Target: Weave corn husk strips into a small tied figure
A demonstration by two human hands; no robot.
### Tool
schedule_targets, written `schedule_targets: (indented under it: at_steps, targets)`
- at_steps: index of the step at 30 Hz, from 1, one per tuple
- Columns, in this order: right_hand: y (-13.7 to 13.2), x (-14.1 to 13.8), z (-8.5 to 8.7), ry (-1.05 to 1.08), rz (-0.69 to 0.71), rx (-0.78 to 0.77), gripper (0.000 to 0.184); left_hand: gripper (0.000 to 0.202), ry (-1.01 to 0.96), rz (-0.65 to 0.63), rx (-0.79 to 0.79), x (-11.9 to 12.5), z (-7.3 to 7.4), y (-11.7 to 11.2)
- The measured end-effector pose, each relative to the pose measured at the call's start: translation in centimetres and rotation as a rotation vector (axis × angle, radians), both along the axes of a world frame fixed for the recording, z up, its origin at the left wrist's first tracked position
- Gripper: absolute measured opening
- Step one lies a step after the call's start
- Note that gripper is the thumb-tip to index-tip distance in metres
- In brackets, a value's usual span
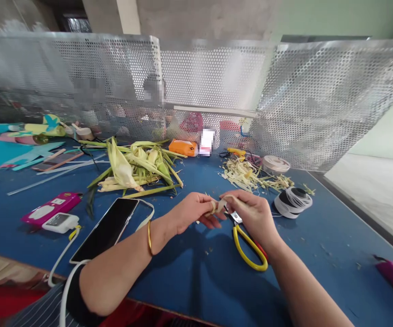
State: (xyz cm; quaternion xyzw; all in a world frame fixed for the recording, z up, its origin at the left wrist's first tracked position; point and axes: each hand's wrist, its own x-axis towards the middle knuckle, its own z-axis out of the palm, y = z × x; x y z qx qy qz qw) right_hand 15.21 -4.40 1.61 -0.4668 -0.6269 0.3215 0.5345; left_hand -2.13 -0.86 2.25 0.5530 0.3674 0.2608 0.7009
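My left hand [193, 211] and my right hand [251, 213] meet over the blue table [189, 277], both pinching a small pale strip of corn husk [219, 204] between their fingertips. The fingers of both hands are closed on it. Yellow-handled scissors [247, 247] sit under my right hand, the handle loop hanging by the wrist; whether the hand grips them I cannot tell. A gold bangle [149, 238] circles my left wrist.
A pile of green-yellow corn husks [135, 168] lies behind my left hand, husk shreds [251, 177] and tape rolls [292, 200] behind my right. A phone [106, 229] with cable, a pink box [51, 206] and a white device [60, 222] lie left. A perforated metal screen [217, 77] closes the far side.
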Motion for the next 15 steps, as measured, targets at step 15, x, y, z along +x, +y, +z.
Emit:
schedule_targets:
  at_steps: [15]
  targets:
    - [0.5, -0.9, -1.5, -0.537, -0.234, -0.174, 0.039, 0.028, 0.106, -0.222, -0.029, 0.0, -0.3, -0.2]
